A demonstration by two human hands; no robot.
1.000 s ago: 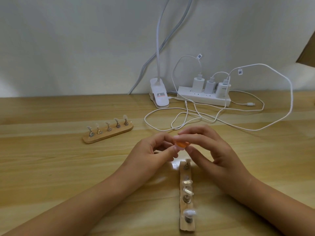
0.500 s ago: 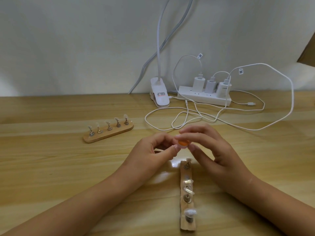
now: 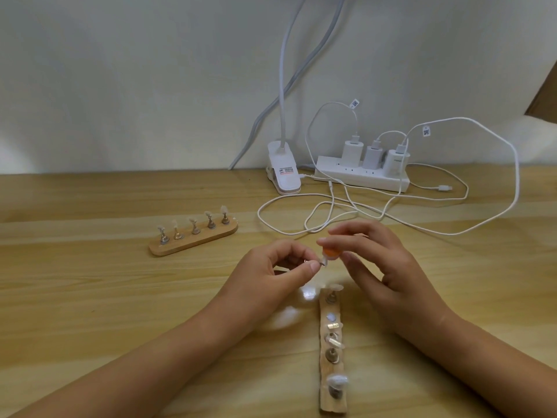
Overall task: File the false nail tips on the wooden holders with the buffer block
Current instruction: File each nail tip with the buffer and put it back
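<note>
Left hand (image 3: 272, 268) pinches a nail stand (image 3: 322, 262) against the orange buffer block (image 3: 423, 252) in right hand (image 3: 379, 260).

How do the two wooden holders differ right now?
The far holder lies crosswise on the table, slightly angled, away from both hands; the near holder runs lengthwise toward the camera, just below the hands. The far holder has five upright stands in a row, each with a tip. The near holder's row looks uneven: one spot shows only a bare round pad and some tips lie tilted. Both are rounded wooden strips with small metal stands.
</note>
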